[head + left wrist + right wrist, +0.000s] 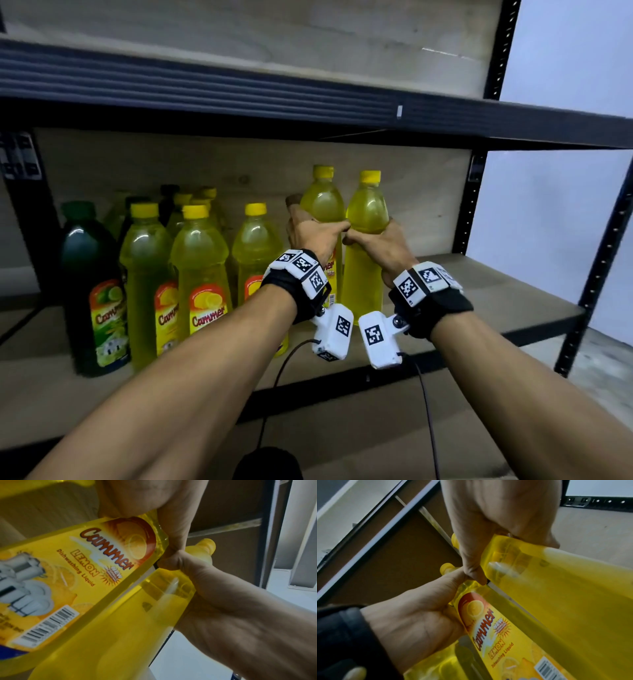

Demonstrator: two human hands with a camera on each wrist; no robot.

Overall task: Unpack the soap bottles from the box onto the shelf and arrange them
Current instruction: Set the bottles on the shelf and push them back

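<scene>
In the head view I hold two yellow soap bottles upright, side by side, over the wooden shelf (496,291). My left hand (315,233) grips the left bottle (323,202) round its shoulder. My right hand (380,246) grips the right bottle (368,209) the same way, and the thumbs touch between them. The left wrist view shows the left bottle's lemon label (85,574) with the right hand (223,595) beside it. In the right wrist view the right bottle (573,595) shows no label. The wrist gear hides both bases.
Several yellow bottles (198,267) and a dark green one (90,274) stand on the shelf's left half. The upper shelf beam (308,99) hangs close above the caps. A black upright (599,257) bounds the right end, with bare board to the right of my hands.
</scene>
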